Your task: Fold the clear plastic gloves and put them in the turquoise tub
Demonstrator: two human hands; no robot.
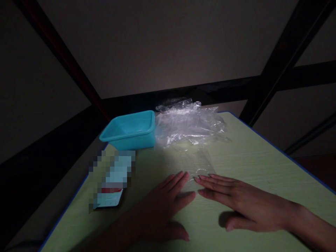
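A clear plastic bag [193, 161] lies flat on the pale green table, its near end close to my fingertips. My left hand [168, 206] rests palm down at the bag's near left, fingers stretched out and thumb apart. From the right comes my right hand [241, 203], also palm down with its fingers extended, the tips touching or just over the bag's near edge. Neither hand grips anything. Behind the flat bag is a crumpled heap of clear plastic bags [191, 124].
A turquoise plastic basin [131, 141] stands at the back left, beside the heap. Nearer on the left lies a phone [112, 197] with a lit screen, partly pixelated. The table [252, 154] has a blue edge, and a wall rises behind it.
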